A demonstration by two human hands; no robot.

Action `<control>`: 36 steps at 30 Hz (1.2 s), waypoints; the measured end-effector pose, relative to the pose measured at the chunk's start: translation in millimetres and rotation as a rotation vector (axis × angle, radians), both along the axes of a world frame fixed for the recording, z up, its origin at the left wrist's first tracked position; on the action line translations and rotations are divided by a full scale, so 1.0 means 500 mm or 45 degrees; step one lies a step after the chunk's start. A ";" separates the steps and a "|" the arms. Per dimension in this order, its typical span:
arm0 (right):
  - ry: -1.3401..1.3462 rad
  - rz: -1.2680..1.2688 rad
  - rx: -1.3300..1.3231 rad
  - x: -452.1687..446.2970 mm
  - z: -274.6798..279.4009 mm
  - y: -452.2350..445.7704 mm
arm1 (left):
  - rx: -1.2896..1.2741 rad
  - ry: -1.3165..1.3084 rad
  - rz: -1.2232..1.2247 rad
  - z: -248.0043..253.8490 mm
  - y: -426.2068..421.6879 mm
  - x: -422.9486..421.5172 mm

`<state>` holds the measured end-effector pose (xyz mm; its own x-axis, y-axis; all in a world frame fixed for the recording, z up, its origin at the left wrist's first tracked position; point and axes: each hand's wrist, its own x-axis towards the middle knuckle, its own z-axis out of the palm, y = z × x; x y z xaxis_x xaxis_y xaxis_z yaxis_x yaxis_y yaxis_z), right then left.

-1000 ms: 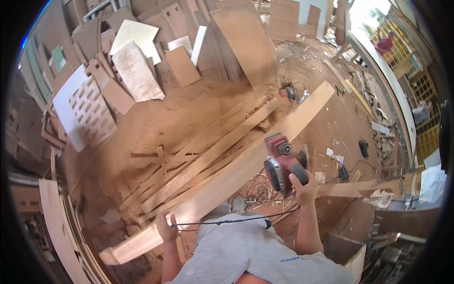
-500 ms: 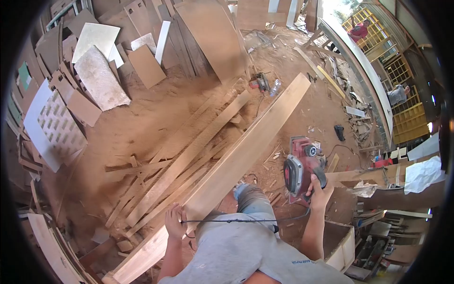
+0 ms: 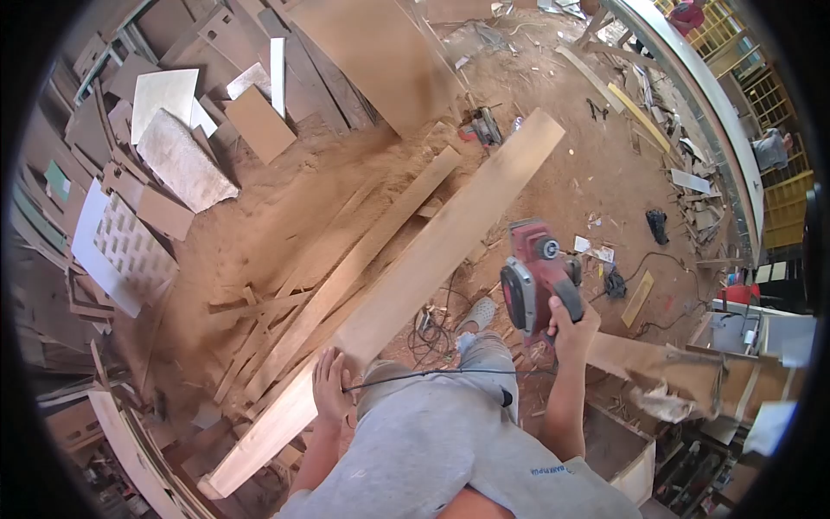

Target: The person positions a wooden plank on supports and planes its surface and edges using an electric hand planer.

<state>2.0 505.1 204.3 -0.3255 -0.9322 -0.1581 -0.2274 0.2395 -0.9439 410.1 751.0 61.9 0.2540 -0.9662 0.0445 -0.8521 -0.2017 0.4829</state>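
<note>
Head view is showing my grey shirt [image 3: 415, 441] nearest, with a black cord [image 3: 424, 374] running across it between my two hands. My left hand [image 3: 331, 387] is resting on the long board [image 3: 450, 233], its fingers nearly straight and close together; I cannot tell whether the thumb is pinching the cord. My right hand [image 3: 572, 333] is closing firmly round the handle of the red power tool [image 3: 538, 281], holding it beside the board, apart from the wood. The board is slanting across in front of me, its near end catching bright light.

I judge that I am steadying the board while keeping the tool clear of it; moving either one is calling for a firm right grip, a steady left hand and a free cord (it is lying rather close to my left fingers).

Beyond, one shoe [image 3: 480, 313] is showing near a loose coil of cable, and rough wooden strips [image 3: 354, 259] are lying alongside the board. Another red tool [image 3: 484, 127] is sitting on the dusty floor past them. Farther off, panels [image 3: 259, 125] are leaning together, and a person in red [image 3: 686, 16] is showing at the top edge.
</note>
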 end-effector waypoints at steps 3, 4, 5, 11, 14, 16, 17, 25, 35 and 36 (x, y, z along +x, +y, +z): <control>0.074 0.165 0.083 -0.133 -0.003 -0.099 | 0.089 0.025 -0.022 0.022 -0.110 -0.131; 0.104 0.208 0.041 -0.161 -0.013 -0.133 | 0.207 0.046 -0.034 0.013 -0.138 -0.150; 0.131 0.249 0.009 -0.202 -0.018 -0.179 | 0.197 0.030 -0.021 0.009 -0.187 -0.184; 0.214 0.481 -0.003 -0.279 0.063 -0.397 | 0.294 -0.035 0.061 0.011 -0.379 -0.316; 0.268 0.566 -0.041 -0.278 0.066 -0.496 | 0.291 0.007 0.011 0.016 -0.509 -0.361; 0.301 0.616 -0.049 -0.273 0.062 -0.542 | 0.262 0.088 -0.047 0.022 -0.592 -0.392; 0.319 0.637 -0.048 -0.266 0.067 -0.563 | 0.261 0.096 -0.076 0.022 -0.619 -0.412; 0.564 0.767 0.046 -0.279 0.096 -0.763 | 0.194 0.132 -0.143 -0.004 -0.816 -0.506; 0.692 1.044 0.057 -0.359 0.102 -1.088 | 0.203 0.325 0.319 0.048 -0.818 -0.480; 0.722 1.128 0.057 -0.369 0.099 -1.124 | 0.215 0.288 0.374 0.053 -0.816 -0.490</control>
